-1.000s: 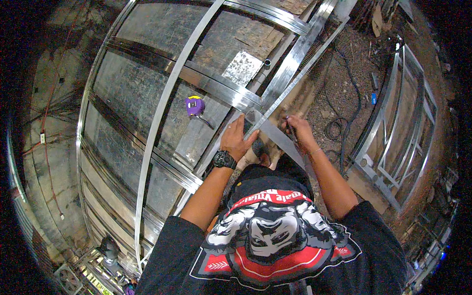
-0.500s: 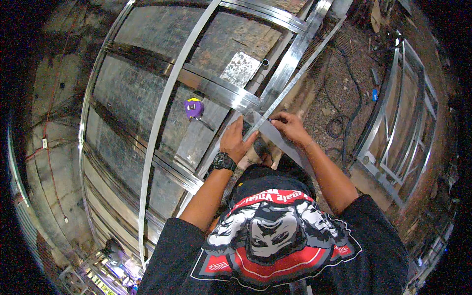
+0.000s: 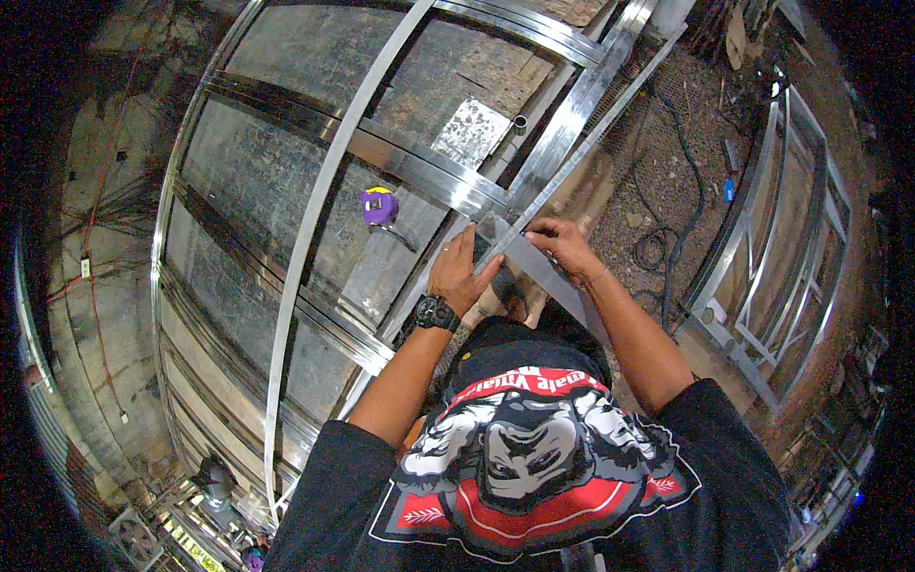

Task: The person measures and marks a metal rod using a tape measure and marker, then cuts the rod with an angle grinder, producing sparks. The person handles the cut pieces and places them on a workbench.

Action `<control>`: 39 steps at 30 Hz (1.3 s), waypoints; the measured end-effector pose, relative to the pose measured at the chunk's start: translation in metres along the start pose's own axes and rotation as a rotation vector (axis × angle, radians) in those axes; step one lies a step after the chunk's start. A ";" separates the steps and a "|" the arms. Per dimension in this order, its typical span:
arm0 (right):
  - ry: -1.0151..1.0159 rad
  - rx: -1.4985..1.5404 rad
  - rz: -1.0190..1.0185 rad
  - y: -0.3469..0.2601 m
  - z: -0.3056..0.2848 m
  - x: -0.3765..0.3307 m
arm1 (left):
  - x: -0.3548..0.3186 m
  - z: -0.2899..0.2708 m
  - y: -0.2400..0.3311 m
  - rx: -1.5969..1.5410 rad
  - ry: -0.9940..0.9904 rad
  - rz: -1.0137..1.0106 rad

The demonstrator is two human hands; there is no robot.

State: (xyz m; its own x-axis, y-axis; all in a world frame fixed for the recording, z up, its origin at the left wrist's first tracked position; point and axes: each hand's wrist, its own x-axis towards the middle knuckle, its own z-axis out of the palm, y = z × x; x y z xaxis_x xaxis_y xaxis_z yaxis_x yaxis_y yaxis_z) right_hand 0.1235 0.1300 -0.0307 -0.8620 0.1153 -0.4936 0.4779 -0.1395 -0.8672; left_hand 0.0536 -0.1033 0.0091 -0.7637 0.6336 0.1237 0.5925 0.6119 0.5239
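Observation:
My left hand [image 3: 460, 274], with a black watch at its wrist, lies with fingers stretched out at the near edge of a shiny metal frame [image 3: 457, 181]. Its thumb presses beside a long, narrow metal strip [image 3: 591, 143] that runs up to the far right. A wide grey flat metal bar [image 3: 553, 276] slants from that strip toward my body; the two meet at an angle between my hands. Over this corner my right hand [image 3: 564, 246] is closed in a pinch. Whatever is between its fingertips is too small to make out.
A purple and yellow tape measure [image 3: 378, 206] rests on a board inside the frame. Beyond it lie a speckled metal plate [image 3: 472, 131] and a short pipe [image 3: 519, 125]. A black cable [image 3: 701, 181] coils on the gravelly ground at right, near another metal frame [image 3: 762, 248].
My right hand's pinching fingers have shifted very slightly at the corner. My left hand stays in place. The view has moved a little.

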 end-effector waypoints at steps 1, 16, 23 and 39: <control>-0.007 -0.003 0.018 -0.001 -0.001 0.001 | 0.000 0.000 -0.001 -0.001 0.003 0.003; 0.023 0.093 0.063 -0.004 0.001 0.003 | 0.001 0.001 -0.003 -0.004 -0.020 -0.001; 0.016 0.039 0.020 -0.005 -0.001 0.000 | -0.001 0.002 -0.003 0.001 -0.006 0.000; 0.018 0.062 0.041 -0.002 -0.007 -0.006 | 0.003 0.000 -0.001 0.006 0.033 0.067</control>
State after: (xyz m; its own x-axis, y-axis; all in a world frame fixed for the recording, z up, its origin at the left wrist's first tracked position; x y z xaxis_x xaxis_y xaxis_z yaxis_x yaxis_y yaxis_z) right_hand 0.1294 0.1364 -0.0266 -0.8388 0.1254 -0.5298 0.5005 -0.2053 -0.8410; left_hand 0.0511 -0.1020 0.0088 -0.7305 0.6571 0.1858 0.6438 0.5721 0.5082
